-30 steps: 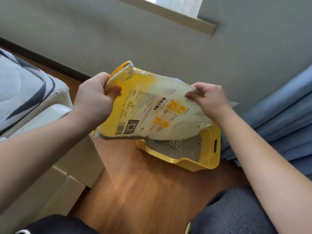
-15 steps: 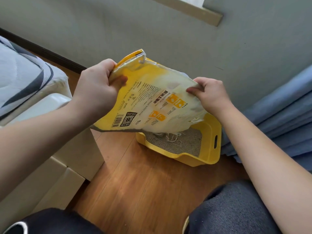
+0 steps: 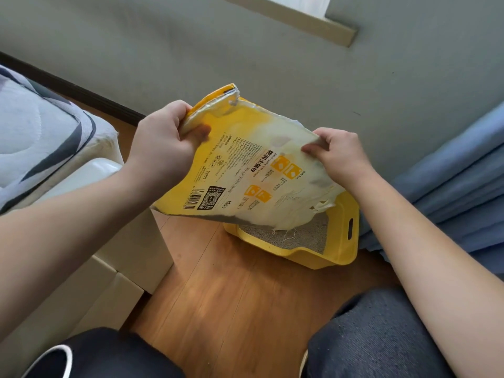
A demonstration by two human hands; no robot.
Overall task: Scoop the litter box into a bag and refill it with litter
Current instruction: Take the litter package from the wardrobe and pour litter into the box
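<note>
Cat litter bag (image 3: 245,170) tipped over the yellow litter box (image 3: 342,241).
Left hand (image 3: 161,151) grips its upper corner; right hand (image 3: 338,156) fingers pinch the opposite edge.

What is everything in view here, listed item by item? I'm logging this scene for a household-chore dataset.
litter bag: one, yellow and white, held tilted over the litter box, torn end lowest
litter box: one, yellow, on the floor by the wall, slot handle in its side
litter: grey, lying inside the box
floor: brown wood
wall: grey-green, dark baseboard at left
window sill: one, beige, top of view
curtain: blue, at right
bedding: grey with dark stripes, at left
white furniture: below the bedding
legs: two, dark trousers, bottom
left hand: grips the bag's upper corner
right hand: pinches the bag's edge
</note>
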